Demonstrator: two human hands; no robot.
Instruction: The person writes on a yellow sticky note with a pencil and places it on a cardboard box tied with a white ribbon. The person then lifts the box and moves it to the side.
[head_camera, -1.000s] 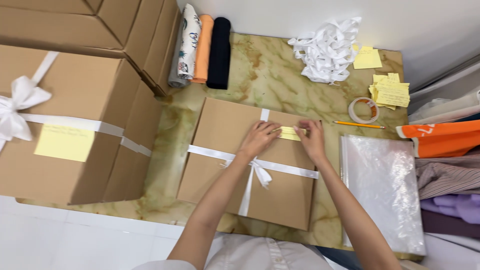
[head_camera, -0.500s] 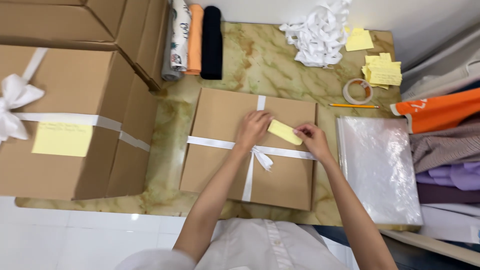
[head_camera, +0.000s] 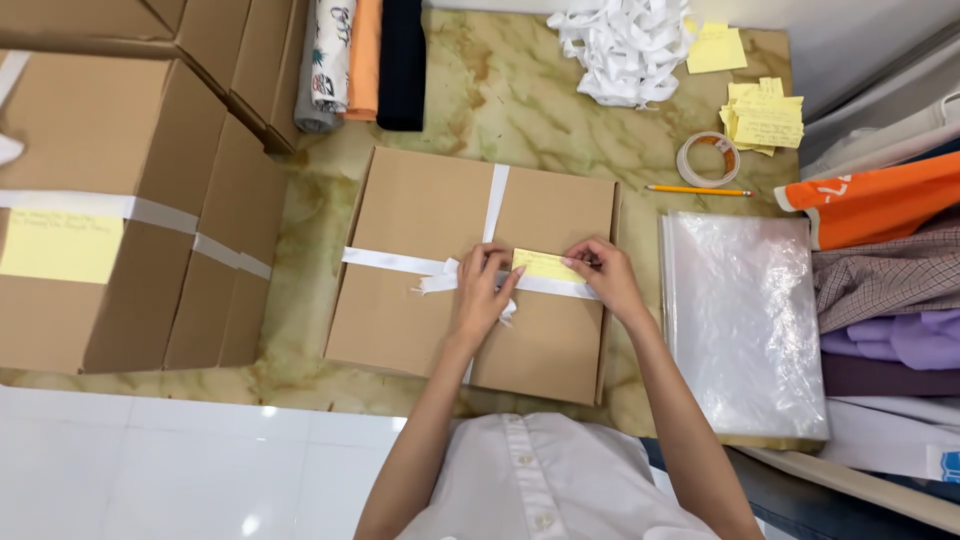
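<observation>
- The step in hand looks like fixing a yellow sticky note (head_camera: 545, 264) onto a flat cardboard box (head_camera: 440, 215) that lies in the middle of the counter (head_camera: 520, 110), tied crosswise with white ribbon (head_camera: 385, 261).
- The note lies on the box top, right of the ribbon's knot and partly over the horizontal band.
- The left hand (head_camera: 483, 290) rests flat over the knot, fingers together, their tips pressing the note's left edge.
- The right hand (head_camera: 603, 275) has its fingers closed on the note's right end, pinching or pressing it down; which of the two I cannot tell.
- The next move, as I judge it, calls for smoothing the note flat so it sticks without creasing, while keeping the ribbon straight.
- The counter is marbled stone in green and cream; near the person it gives way to a white tiled floor (head_camera: 150, 470).
- At the left stand larger cardboard boxes (head_camera: 130, 180), one ribboned and bearing its own yellow note.
- At the far edge lie rolled fabrics (head_camera: 365, 60) and a heap of white ribbon (head_camera: 625, 45).
- At the far right are more sticky notes (head_camera: 765, 115), a roll of tape (head_camera: 708, 160) and a pencil (head_camera: 698, 189).
- Just right of the box lies a stack of clear plastic bags (head_camera: 745, 320), with folded clothes (head_camera: 880, 300) beyond it.
</observation>
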